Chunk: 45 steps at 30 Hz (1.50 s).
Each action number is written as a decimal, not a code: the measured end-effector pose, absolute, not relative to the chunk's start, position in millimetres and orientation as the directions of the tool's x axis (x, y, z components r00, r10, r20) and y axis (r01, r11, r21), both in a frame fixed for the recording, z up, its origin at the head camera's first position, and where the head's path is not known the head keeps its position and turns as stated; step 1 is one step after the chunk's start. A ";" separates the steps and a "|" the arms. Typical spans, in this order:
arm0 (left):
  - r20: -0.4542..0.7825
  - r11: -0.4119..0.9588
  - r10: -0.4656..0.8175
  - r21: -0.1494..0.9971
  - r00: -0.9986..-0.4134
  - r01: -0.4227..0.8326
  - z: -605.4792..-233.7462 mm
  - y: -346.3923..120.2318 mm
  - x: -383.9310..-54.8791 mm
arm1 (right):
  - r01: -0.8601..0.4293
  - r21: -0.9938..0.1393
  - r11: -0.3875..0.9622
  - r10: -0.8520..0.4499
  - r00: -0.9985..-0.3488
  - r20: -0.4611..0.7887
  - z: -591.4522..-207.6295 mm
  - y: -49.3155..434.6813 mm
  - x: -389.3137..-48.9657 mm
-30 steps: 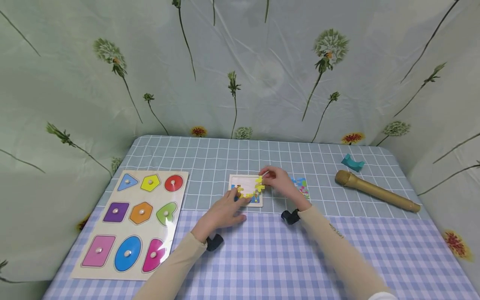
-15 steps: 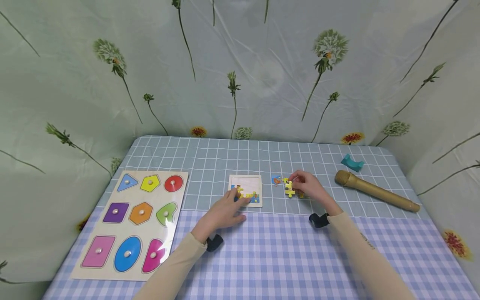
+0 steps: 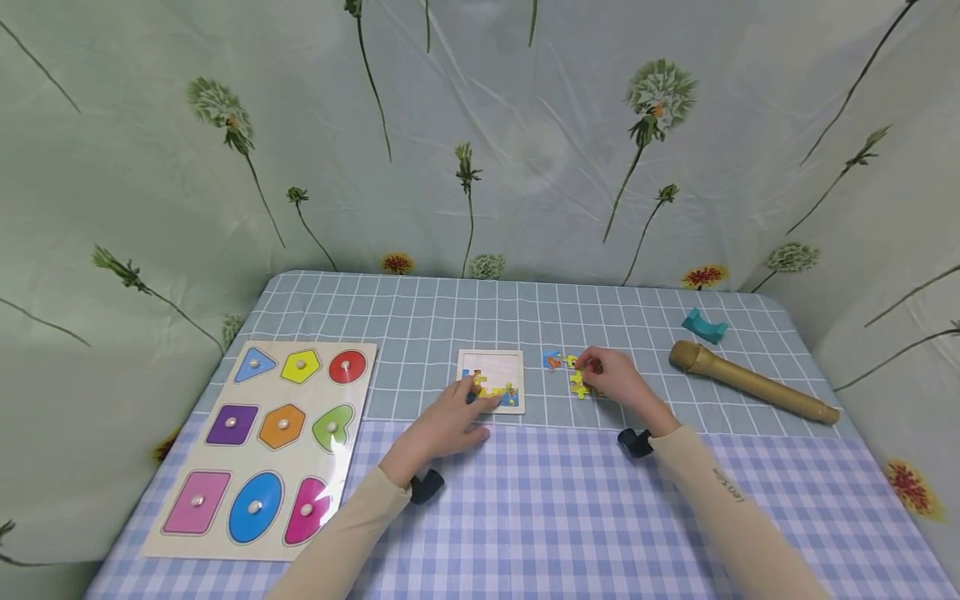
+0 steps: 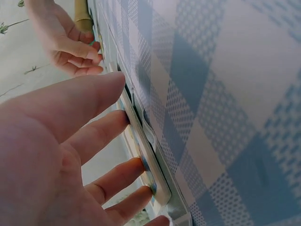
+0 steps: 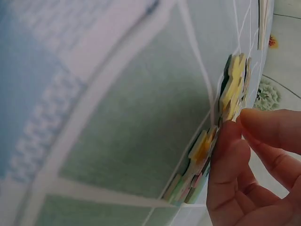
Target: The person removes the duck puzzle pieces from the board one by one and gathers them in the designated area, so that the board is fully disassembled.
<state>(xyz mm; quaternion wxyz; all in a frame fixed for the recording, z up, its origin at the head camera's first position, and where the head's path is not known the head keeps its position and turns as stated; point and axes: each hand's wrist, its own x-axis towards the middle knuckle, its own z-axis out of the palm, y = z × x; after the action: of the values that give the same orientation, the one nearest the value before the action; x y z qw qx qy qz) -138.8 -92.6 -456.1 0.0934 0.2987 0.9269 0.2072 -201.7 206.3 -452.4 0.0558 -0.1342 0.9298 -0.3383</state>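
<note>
In the head view, a small wooden puzzle tray [image 3: 491, 352] lies mid-table, part-filled with blue and yellow jigsaw pieces [image 3: 510, 394] along its left and front sides. My left hand [image 3: 442, 421] rests its fairly straight fingers on the tray's front left; the left wrist view shows the fingertips at the tray's edge. To the right, my right hand [image 3: 618, 379] has thumb and forefinger pinched at the end of a yellow jigsaw piece [image 5: 230, 89], low at the table. Next to it lie a blue-and-orange piece [image 3: 552, 360] and others partly hidden under the hand.
A large shape-knob board [image 3: 258, 450] with several coloured shapes covers the left side. On the right lie a gold microphone [image 3: 753, 382] and a teal curved block [image 3: 705, 326]. A patterned curtain [image 3: 525, 150] stands behind the table.
My right hand has carried the yellow piece from the tray's right side to the loose pieces on the right, then lowered slightly there. The left hand stays almost still on the tray.
</note>
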 end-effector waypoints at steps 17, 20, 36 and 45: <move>-0.056 0.746 0.611 0.374 -0.790 0.551 -454.9 -99.0 -131.9 | -0.335 -0.744 0.578 -0.472 -0.881 0.030 -452.2 118.9 -204.3; -0.052 0.746 0.616 0.360 -0.786 0.560 -455.5 -98.9 -131.4 | -0.363 -0.735 0.573 -0.517 -0.856 0.019 -454.7 102.6 -207.4; -0.038 0.748 0.624 0.314 -0.780 0.584 -456.1 -99.1 -130.2 | -0.415 -0.708 0.572 -0.578 -0.816 0.013 -453.9 75.8 -208.0; -0.009 0.737 0.633 0.315 -0.774 0.598 -455.3 -97.8 -131.6 | -0.350 -0.781 0.517 -0.531 -0.847 0.028 -454.9 69.5 -213.2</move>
<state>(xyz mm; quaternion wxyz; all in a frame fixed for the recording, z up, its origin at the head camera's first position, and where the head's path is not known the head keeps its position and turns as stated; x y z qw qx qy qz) -131.6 -97.8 -455.3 0.0575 0.3308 0.9301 0.1488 -213.2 69.5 -454.9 0.1075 -0.2548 0.8642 -0.4203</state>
